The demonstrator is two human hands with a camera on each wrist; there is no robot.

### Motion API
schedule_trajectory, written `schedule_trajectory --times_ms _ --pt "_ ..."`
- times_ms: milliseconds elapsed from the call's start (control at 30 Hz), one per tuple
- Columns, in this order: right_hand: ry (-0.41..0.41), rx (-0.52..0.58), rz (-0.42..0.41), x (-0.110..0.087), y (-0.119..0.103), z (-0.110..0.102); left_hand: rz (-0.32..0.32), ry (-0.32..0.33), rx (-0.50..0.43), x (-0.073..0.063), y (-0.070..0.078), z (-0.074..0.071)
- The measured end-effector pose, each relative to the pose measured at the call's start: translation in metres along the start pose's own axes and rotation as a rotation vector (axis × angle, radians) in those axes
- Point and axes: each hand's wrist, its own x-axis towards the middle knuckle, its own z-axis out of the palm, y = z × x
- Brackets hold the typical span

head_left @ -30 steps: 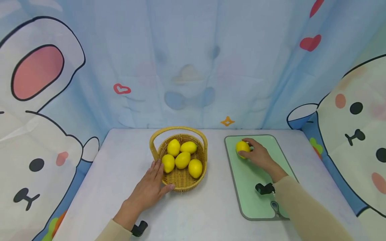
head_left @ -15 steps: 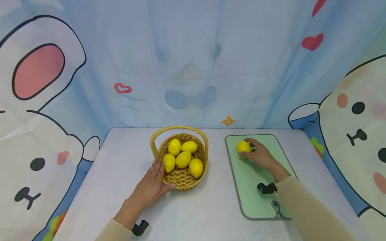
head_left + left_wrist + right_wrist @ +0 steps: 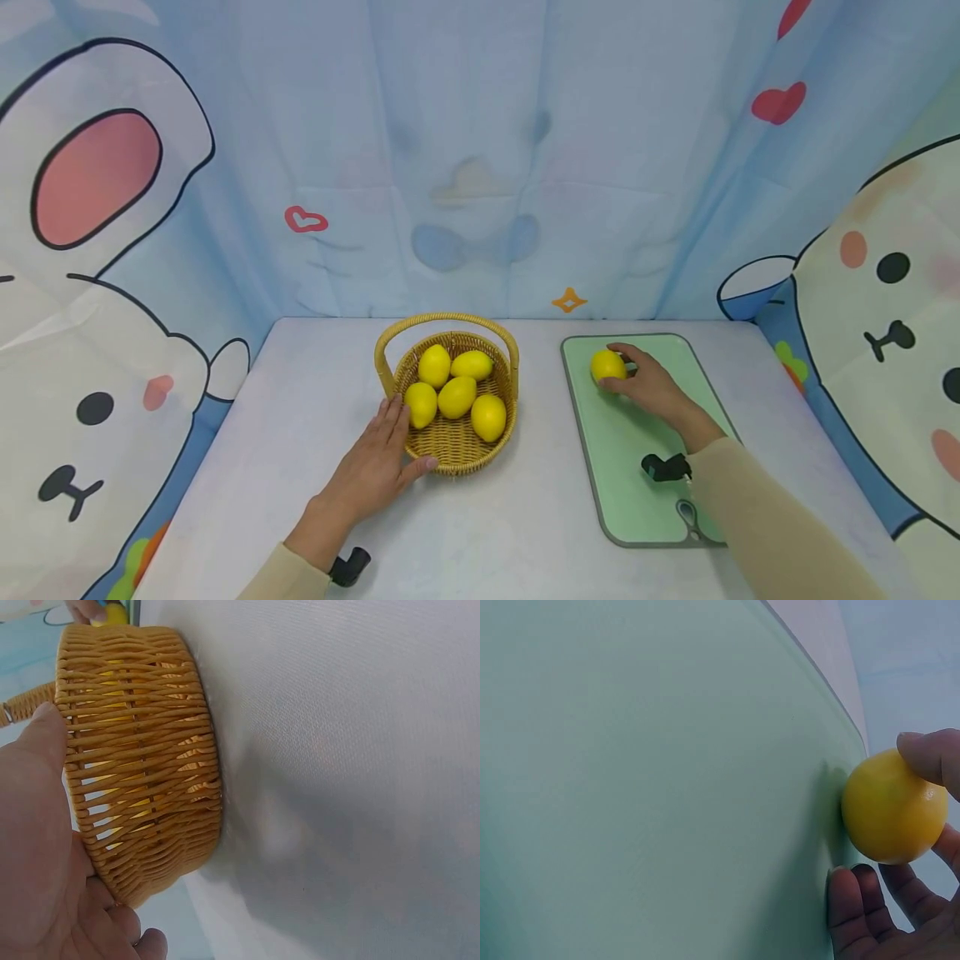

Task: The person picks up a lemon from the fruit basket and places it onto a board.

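My right hand (image 3: 648, 387) pinches a yellow lemon (image 3: 608, 365) between thumb and fingers over the far left part of a light green cutting board (image 3: 637, 458). In the right wrist view the lemon (image 3: 892, 806) is close against the board's surface, the thumb on one side and fingertips on the other. On the left, a woven basket (image 3: 450, 454) with a tall handle stands on the table with several lemons (image 3: 457, 397) inside. My left hand (image 3: 371, 467) rests against its near left side, fingers extended. The left wrist view shows that thumb (image 3: 45, 739) at the basket's rim.
A white cloth covers the table (image 3: 517, 500), with a strip of it between basket and board. The board has a grey edge and a loop-shaped mark (image 3: 686, 512) near its front. A blue cartoon-print curtain (image 3: 480, 125) hangs behind the table.
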Motion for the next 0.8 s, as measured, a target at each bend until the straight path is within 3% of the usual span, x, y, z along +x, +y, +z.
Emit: schedule_trajectory --times_ms 800 --pt "0.015 0.018 0.016 -0.0012 0.0036 -0.0017 -0.011 -0.002 -0.006 0.0017 -0.0007 0.0012"
